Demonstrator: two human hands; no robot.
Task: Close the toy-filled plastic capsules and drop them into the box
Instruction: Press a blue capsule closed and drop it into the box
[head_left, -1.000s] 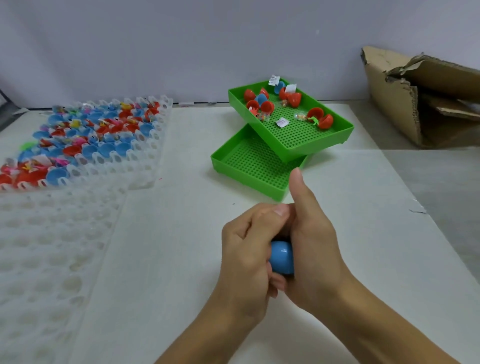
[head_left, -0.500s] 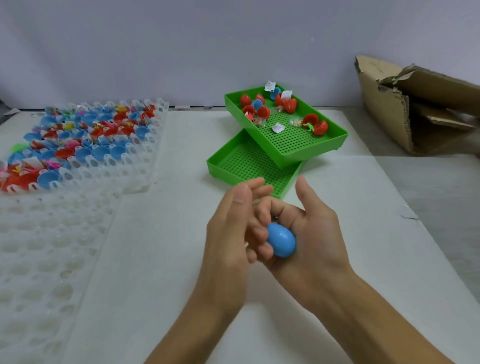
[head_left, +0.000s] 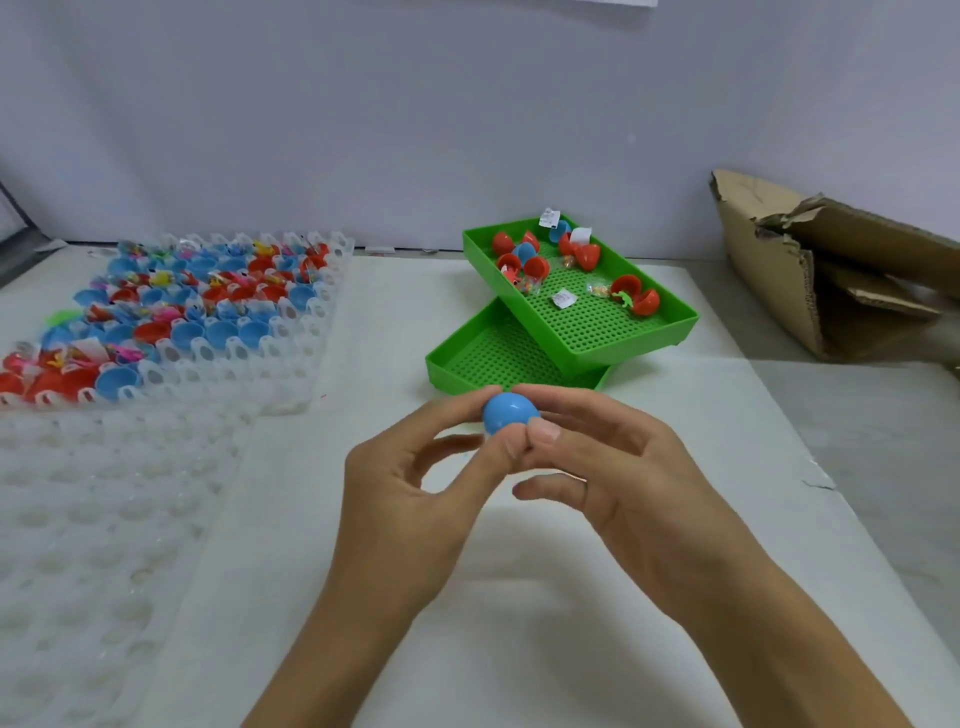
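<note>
Head view: your left hand (head_left: 410, 499) and right hand (head_left: 618, 473) both pinch the closed blue capsule (head_left: 510, 411) between thumb and fingertips, above the counter (head_left: 545, 613) at centre. At 12 o'clock from it sit two stacked green trays (head_left: 587, 332); the upper holds open red and blue capsules. The box (head_left: 831, 270) lies at 2 o'clock, the clear rack (head_left: 171, 322) of capsule halves at 10.

The cardboard box (head_left: 841, 275) is cut off at the right edge.

Soft even light, warped edges
</note>
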